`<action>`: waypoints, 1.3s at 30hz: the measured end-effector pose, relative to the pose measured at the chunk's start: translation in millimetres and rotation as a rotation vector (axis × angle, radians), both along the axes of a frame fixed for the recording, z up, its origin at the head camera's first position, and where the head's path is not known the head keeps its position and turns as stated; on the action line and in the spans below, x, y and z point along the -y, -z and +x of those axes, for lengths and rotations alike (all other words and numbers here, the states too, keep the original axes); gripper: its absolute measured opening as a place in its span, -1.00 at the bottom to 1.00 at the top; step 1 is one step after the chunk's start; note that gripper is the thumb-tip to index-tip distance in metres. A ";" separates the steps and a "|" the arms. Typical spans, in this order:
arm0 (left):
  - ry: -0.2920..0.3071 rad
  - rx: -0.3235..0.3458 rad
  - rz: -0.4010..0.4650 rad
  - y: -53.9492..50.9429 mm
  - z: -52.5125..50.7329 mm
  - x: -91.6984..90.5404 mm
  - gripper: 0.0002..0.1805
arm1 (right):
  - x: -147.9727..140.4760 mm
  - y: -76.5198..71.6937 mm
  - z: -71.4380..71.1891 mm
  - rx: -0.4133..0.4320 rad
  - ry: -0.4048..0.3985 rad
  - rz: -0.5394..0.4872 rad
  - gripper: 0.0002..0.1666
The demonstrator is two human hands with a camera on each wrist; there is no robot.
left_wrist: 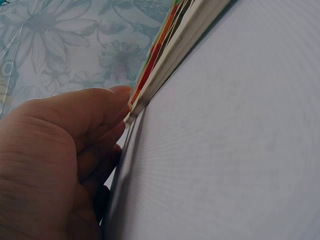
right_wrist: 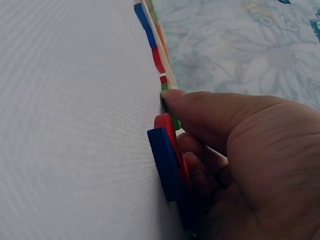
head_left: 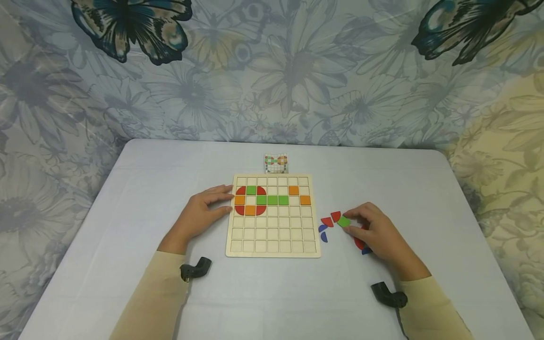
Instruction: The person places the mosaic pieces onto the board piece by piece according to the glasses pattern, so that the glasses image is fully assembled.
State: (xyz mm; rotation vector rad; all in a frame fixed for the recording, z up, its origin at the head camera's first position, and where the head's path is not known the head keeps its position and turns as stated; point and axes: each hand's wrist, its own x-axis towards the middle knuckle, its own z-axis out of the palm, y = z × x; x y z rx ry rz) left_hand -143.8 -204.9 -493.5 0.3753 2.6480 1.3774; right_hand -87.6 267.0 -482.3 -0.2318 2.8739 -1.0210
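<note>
A wooden grid board (head_left: 272,234) lies mid-table, with red, green and orange tiles set in its upper cells. My left hand (head_left: 197,215) rests at the board's left edge, fingers fairly straight and tips touching the rim; the left wrist view shows this edge (left_wrist: 187,45) too. On the right, my right hand (head_left: 378,233) pinches a green tile (head_left: 343,221) between thumb and fingers, low over the tabletop. Two red pieces (head_left: 327,222) and two blue pieces (head_left: 324,237) lie left of it. Under that hand, a red piece (head_left: 359,243) and a blue piece (right_wrist: 166,165) are partly covered.
Behind the board stands a small pattern card (head_left: 276,163) with coloured shapes. A white cloth (head_left: 272,302) covers the table, and a flowered backdrop (head_left: 293,71) with butterfly figures rises behind it. Each wrist carries a black camera mount (head_left: 196,269).
</note>
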 end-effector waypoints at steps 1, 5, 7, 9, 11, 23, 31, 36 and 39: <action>-0.001 0.001 0.000 0.0 0.0 0.1 -0.58 | 0.3 0.1 -0.2 0.001 -0.001 -0.002 -0.63; 0.000 0.006 0.007 1.1 -0.2 0.5 -0.58 | 1.2 0.3 0.3 0.011 -0.004 -0.018 -0.62; 0.000 0.009 0.011 1.8 -0.4 0.8 -0.58 | 1.5 -0.2 1.1 0.021 0.001 -0.026 -0.66; 0.000 0.010 0.012 2.4 -0.5 1.2 -0.58 | 1.9 -1.2 2.0 0.030 0.011 -0.032 -0.70; -0.001 0.010 0.011 2.1 -0.5 1.2 -0.58 | 1.9 -2.1 2.9 0.032 0.020 -0.037 -0.75; 0.000 0.009 0.014 0.4 0.5 0.7 -0.57 | 1.7 -2.2 5.6 -0.030 0.076 -0.099 -0.87; -0.002 0.004 0.018 2.0 -0.3 1.2 -0.58 | 5.4 -3.4 6.5 -0.072 0.091 -0.181 -0.69; -0.001 0.004 0.015 3.0 -0.8 1.5 -0.58 | 10.0 -6.8 7.4 -0.018 0.106 -0.205 -0.70; -0.002 0.006 0.017 2.9 -0.6 1.7 -0.58 | 14.1 -7.8 7.8 0.006 0.107 -0.231 -0.79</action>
